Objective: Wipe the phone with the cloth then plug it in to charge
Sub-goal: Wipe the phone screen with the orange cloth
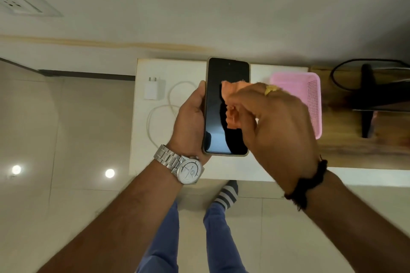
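A black phone (218, 95) with its dark screen up is held above the white table (221, 168). My left hand (191, 122) grips it along its left edge, thumb at the side. My right hand (270, 117) pinches a bunched orange cloth (231, 104) and presses it on the right half of the screen. On the table to the left lie a white charger plug (152, 91) and its looped white cable (162, 113). A white wall socket (20, 3) sits at the upper left.
A pink plastic basket (308, 95) stands on the table right of the phone. Beyond it is a wooden surface (355, 146) with a black stand and black cable (367, 97). The tiled floor and my legs show below the table's front edge.
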